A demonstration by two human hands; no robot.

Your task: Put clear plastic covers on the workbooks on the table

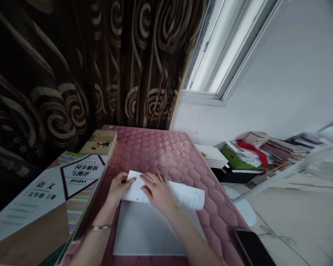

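In the head view, a printed white paper sheet (190, 195) lies folded or curled over, its right end lifting in a bend. My left hand (119, 187) pinches the sheet's left edge between thumb and fingers; a silver bangle circles that wrist. Across the top of the same sheet rests my right hand (159, 192), fingers apart and pressing on the paper. Under both forearms is a plain grey-white sheet (152, 231); whether it joins the printed one I cannot tell. Both lie on a pink quilted table cover (155, 147).
A large workbook (50, 192) lies on the left, with a thick tan book (100, 142) behind it. A black phone (254, 247) sits at the front right edge. Beyond the right edge are a white box (212, 155) and piled papers (285, 151). A patterned curtain (133, 66) hangs behind.
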